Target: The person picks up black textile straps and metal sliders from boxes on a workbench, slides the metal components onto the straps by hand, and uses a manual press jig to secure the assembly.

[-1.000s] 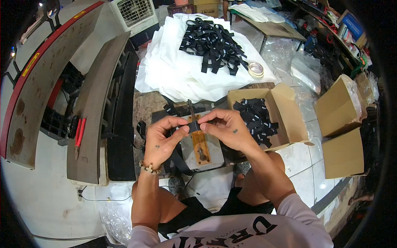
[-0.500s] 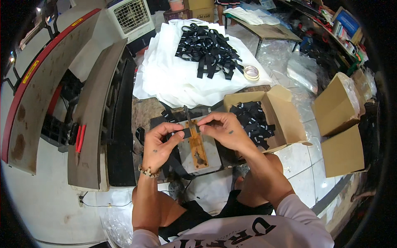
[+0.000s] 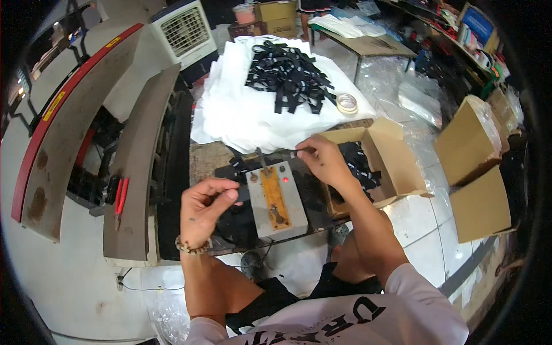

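Left hand [image 3: 204,210] curls beside the grey metal box [image 3: 276,201], thumb and fingers pinched on what looks like a black strap piece. Right hand [image 3: 322,161] pinches a thin black strap [image 3: 299,152] just above the box, beside the open carton [image 3: 382,164].

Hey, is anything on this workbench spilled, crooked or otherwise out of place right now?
Nothing looks spilled or damaged. The black strips lie in a loose tangled heap on the white sheets, and more fill the open cardboard box. The grey machine sits slightly skewed between the left hand and right hand.
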A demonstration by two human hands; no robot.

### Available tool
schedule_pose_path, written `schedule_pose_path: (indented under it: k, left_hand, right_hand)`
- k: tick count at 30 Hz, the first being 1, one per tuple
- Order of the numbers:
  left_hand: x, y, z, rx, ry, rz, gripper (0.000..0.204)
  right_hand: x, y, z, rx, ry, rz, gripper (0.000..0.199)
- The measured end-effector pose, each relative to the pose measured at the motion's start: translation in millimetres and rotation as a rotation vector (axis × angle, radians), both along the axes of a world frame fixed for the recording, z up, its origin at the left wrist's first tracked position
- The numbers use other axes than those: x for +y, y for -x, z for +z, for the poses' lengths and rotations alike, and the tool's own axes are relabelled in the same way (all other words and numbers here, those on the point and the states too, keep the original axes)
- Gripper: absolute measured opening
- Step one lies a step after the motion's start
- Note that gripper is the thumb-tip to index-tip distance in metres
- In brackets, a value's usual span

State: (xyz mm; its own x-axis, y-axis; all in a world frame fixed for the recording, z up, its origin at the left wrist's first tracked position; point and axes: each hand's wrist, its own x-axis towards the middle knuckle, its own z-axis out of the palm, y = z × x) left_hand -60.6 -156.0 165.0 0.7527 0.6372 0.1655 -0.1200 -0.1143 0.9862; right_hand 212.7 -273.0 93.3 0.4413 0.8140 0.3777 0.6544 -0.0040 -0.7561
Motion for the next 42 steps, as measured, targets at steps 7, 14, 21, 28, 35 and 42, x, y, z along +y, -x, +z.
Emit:
schedule_pose_path:
  k: [7, 14, 21, 28, 35, 42]
  left_hand:
    - [-27, -20, 9, -0.029, -0.123, -0.112, 0.018]
    - [0, -15, -9, 0.006, -0.043, -0.076, 0.016]
    - [-3, -33, -18, 0.011, -0.105, -0.058, 0.011]
    - [-1, -36, -27, 0.049, -0.068, -0.019, 0.010]
    - [0, -37, -29, 0.097, -0.141, 0.020, 0.011]
    - [1, -40, -32, 0.096, -0.111, 0.015, 0.012]
  right_hand:
    - [-26, 84, 64, 0.738, -0.156, 0.560, 0.031]
    - [-31, 47, 55, 0.622, -0.029, 0.459, 0.017]
    - [-20, 55, 40, 0.587, -0.056, 0.372, 0.013]
    - [-14, 56, 38, 0.562, -0.054, 0.311, 0.013]
    - [-11, 55, 32, 0.543, -0.055, 0.307, 0.013]
    - [-9, 53, 27, 0.588, -0.044, 0.305, 0.012]
